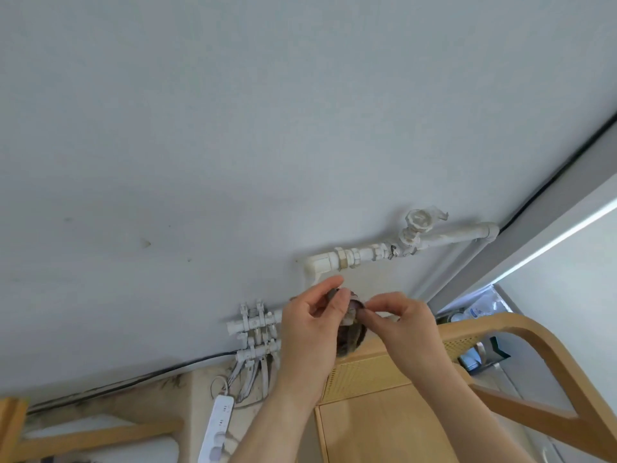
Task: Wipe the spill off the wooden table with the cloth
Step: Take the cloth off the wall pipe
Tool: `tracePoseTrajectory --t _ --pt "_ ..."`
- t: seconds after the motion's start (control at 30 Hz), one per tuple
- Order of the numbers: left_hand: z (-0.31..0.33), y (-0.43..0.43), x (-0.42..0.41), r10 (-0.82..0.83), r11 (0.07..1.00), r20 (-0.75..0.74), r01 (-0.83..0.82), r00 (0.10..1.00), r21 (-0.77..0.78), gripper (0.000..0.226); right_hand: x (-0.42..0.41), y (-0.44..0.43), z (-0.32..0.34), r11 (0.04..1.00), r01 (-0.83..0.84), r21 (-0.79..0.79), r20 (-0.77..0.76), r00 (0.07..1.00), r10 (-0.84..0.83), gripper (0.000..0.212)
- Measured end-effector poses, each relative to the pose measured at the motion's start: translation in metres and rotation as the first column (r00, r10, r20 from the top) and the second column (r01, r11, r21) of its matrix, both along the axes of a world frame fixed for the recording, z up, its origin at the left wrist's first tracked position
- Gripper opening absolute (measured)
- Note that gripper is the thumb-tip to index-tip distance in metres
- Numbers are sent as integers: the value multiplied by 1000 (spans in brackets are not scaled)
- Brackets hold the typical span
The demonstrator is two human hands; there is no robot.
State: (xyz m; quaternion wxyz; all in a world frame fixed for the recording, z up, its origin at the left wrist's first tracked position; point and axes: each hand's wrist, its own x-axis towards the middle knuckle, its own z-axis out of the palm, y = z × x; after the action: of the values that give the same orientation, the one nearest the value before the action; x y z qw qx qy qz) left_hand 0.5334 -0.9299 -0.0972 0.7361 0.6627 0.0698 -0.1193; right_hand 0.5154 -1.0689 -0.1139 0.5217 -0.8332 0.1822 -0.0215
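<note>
Two bare forearms rose from the bottom edge, and the hands met in the middle of the view, raised in front of a pale grey wall (233,128). The left hand (310,332) had its fingers (329,285) curled over the top of a small, dark, crumpled cloth (350,339), with the thumb closing in from below. The right hand (400,325) pinched the same cloth from the other side, its fingertips (370,312) drawn tight together on a fold. Both sets of fingers were clamped on the cloth and neither was spread. The cloth hung bunched between the two hands, in the air and touching no surface. By the look of it, the hands were opening out or gathering the cloth before use. Judging by this, the task had hardly begun: the cloth was in hand, but no wiping had started. No spill showed anywhere in the view, and no counter top could be made out for certain. Light wood with a woven cane panel (367,375) lay below the hands, and a curved wooden chair frame (541,349) swept across the lower right, but whether either belonged to the counter could not be told. What seemed left was to bring the cloth down to the wet patch and rub it dry. Behind the hands, a white pipe with a valve (417,228) ran along the wall, and a white power strip (217,426) lay at the lower left.
</note>
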Motion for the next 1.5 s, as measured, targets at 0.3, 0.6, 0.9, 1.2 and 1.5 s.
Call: tracePoseTrajectory --t 0.3,0.6,0.9,1.2,1.5 --pt "90 21 -81 -173 828 -84 98 981 -553 31 -86 -9 90 599 31 800 -143 980 140 17" --pt "130 32 -212 173 856 -126 -213 977 -471 29 -174 -4 164 785 -388 483 7 898 439 36" --pt "147 113 -309 393 911 7 -388 920 -137 28 -213 55 177 864 -491 -110 166 848 503 16" --pt "124 233 -397 556 801 65 -555 829 225 20 -247 148 162 548 -395 737 -40 784 619 20" --pt "106 380 -477 379 916 -322 -400 867 1 26 -312 295 112 446 -178 877 -188 726 661 19"
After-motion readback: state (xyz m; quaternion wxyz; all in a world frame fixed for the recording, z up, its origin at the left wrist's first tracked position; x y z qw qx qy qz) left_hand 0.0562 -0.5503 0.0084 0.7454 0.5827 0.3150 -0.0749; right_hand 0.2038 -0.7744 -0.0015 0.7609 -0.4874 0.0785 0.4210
